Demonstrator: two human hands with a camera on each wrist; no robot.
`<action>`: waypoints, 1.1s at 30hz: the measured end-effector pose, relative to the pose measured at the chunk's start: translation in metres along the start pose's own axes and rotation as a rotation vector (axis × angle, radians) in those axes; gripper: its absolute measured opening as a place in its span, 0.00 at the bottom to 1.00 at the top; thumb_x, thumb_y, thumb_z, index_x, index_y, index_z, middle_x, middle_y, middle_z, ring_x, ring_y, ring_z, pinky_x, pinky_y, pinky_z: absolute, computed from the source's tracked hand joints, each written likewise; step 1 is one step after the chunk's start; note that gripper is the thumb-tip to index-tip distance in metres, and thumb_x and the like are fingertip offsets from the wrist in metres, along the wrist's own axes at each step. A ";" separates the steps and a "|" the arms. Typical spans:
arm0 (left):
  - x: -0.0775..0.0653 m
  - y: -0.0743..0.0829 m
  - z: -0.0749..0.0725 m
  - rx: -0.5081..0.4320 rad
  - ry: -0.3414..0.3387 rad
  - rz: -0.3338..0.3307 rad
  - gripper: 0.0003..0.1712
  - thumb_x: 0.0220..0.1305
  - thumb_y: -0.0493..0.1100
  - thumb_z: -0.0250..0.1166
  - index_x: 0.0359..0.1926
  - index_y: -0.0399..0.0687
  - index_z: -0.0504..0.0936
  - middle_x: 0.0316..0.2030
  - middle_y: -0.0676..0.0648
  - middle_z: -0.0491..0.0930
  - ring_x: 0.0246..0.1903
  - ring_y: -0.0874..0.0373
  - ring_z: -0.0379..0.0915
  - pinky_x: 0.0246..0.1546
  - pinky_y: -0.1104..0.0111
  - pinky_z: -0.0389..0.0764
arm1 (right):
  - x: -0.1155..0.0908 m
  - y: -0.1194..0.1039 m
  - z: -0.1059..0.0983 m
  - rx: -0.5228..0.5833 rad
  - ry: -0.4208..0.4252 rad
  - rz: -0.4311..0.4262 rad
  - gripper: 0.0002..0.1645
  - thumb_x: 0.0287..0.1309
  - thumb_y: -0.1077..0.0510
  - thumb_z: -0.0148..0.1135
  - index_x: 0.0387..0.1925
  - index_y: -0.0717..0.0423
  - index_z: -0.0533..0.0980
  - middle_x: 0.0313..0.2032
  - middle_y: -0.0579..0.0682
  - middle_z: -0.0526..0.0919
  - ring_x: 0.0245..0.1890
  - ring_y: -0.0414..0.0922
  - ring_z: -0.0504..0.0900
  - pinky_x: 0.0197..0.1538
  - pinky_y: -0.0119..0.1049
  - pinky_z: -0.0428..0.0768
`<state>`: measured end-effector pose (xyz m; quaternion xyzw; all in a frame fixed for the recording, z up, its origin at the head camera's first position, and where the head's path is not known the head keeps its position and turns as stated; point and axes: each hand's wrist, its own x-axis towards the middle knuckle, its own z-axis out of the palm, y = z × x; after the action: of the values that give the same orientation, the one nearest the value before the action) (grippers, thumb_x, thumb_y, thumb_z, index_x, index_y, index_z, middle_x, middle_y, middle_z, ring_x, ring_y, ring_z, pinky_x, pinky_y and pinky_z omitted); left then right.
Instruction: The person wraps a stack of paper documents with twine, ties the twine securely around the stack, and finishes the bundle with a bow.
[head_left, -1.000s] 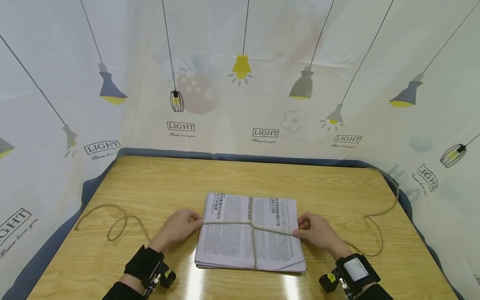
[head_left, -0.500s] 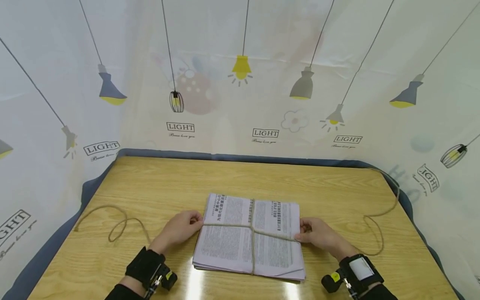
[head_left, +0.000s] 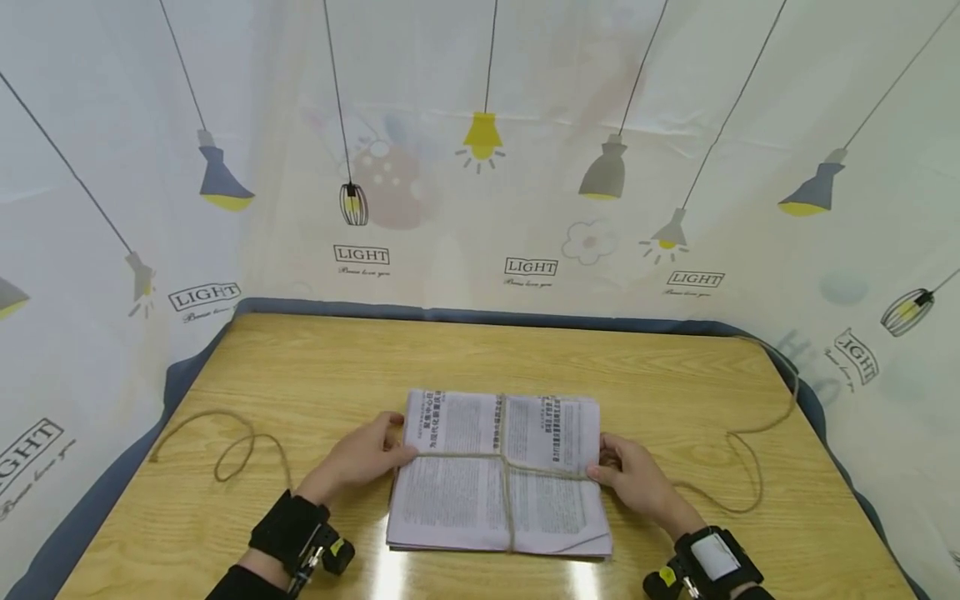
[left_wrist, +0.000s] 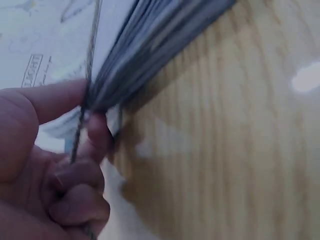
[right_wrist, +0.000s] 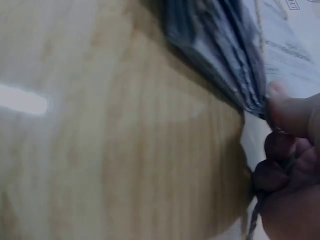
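A stack of folded newspapers (head_left: 450, 500) lies near the middle of the table, with beige twine (head_left: 507, 500) crossing over its top. At its left edge my left hand (head_left: 367, 450) grips the stack, thumb on top at the twine. Twine also runs down into that hand's curled fingers (left_wrist: 82, 202) in the left wrist view. My right hand (head_left: 637, 475) holds the opposite edge, its thumb on the top sheet beside the twine. In the right wrist view, its other fingers (right_wrist: 270, 175) curl below the edge around the cord. The stack's underside is hidden.
A loose twine tail (head_left: 240, 442) loops on the table to the left. Another tail (head_left: 757, 467) winds along the right side and over the table's edge. A printed curtain (head_left: 420, 167) hangs around the wooden table (head_left: 337, 358).
The stack has shifted slightly toward me and turned a little. My left thumb has moved further over its top edge. My right hand has moved with the stack's right side.
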<state>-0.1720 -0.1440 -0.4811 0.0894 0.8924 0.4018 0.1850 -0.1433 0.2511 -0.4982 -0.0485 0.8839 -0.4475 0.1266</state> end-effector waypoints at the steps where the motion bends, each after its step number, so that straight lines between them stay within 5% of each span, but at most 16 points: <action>1: 0.001 -0.003 0.000 -0.053 -0.031 0.024 0.32 0.58 0.50 0.63 0.60 0.41 0.66 0.30 0.49 0.78 0.27 0.60 0.71 0.26 0.70 0.69 | 0.000 0.000 0.001 -0.002 0.014 0.004 0.15 0.56 0.62 0.60 0.47 0.52 0.74 0.41 0.44 0.82 0.39 0.40 0.77 0.43 0.30 0.73; 6: 0.001 -0.013 -0.003 -0.173 -0.124 0.131 0.17 0.58 0.47 0.63 0.46 0.43 0.74 0.31 0.46 0.74 0.30 0.58 0.69 0.28 0.72 0.69 | -0.001 0.001 0.001 -0.016 0.037 -0.025 0.15 0.55 0.62 0.60 0.46 0.52 0.74 0.39 0.45 0.80 0.35 0.41 0.73 0.38 0.30 0.71; 11: -0.004 -0.013 -0.005 -0.160 -0.131 0.128 0.20 0.59 0.48 0.62 0.51 0.51 0.71 0.40 0.48 0.78 0.37 0.56 0.72 0.35 0.67 0.72 | -0.003 0.003 -0.003 -0.063 0.029 -0.081 0.20 0.55 0.59 0.61 0.51 0.50 0.72 0.41 0.47 0.75 0.39 0.42 0.70 0.41 0.32 0.69; 16: -0.007 -0.012 -0.007 -0.175 -0.163 0.137 0.24 0.61 0.48 0.60 0.57 0.56 0.66 0.39 0.48 0.82 0.35 0.57 0.77 0.34 0.66 0.73 | -0.003 0.005 -0.010 -0.044 -0.092 -0.120 0.28 0.59 0.55 0.57 0.61 0.48 0.63 0.49 0.46 0.78 0.48 0.40 0.76 0.51 0.33 0.72; 23: -0.007 -0.009 -0.010 -0.144 -0.094 0.223 0.19 0.61 0.47 0.60 0.53 0.55 0.68 0.39 0.49 0.82 0.34 0.58 0.79 0.31 0.67 0.76 | -0.002 0.001 -0.020 0.053 -0.220 -0.108 0.37 0.49 0.51 0.66 0.55 0.56 0.58 0.41 0.51 0.82 0.38 0.44 0.79 0.39 0.31 0.74; 29: -0.009 0.001 -0.022 -0.115 -0.060 0.299 0.18 0.61 0.48 0.61 0.51 0.55 0.68 0.37 0.49 0.83 0.35 0.60 0.79 0.32 0.70 0.76 | 0.000 -0.010 -0.031 -0.025 -0.142 -0.120 0.48 0.45 0.50 0.69 0.62 0.54 0.52 0.37 0.44 0.84 0.37 0.40 0.80 0.40 0.30 0.74; 33: -0.012 0.018 -0.037 -0.057 0.017 0.401 0.24 0.60 0.47 0.61 0.57 0.58 0.67 0.39 0.52 0.82 0.36 0.63 0.79 0.35 0.70 0.77 | 0.001 -0.026 -0.043 -0.143 -0.015 -0.240 0.32 0.48 0.53 0.67 0.55 0.47 0.66 0.36 0.40 0.83 0.31 0.36 0.77 0.33 0.29 0.73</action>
<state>-0.1755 -0.1614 -0.4419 0.2568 0.8466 0.4563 0.0959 -0.1566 0.2693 -0.4531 -0.1663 0.9003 -0.3951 0.0750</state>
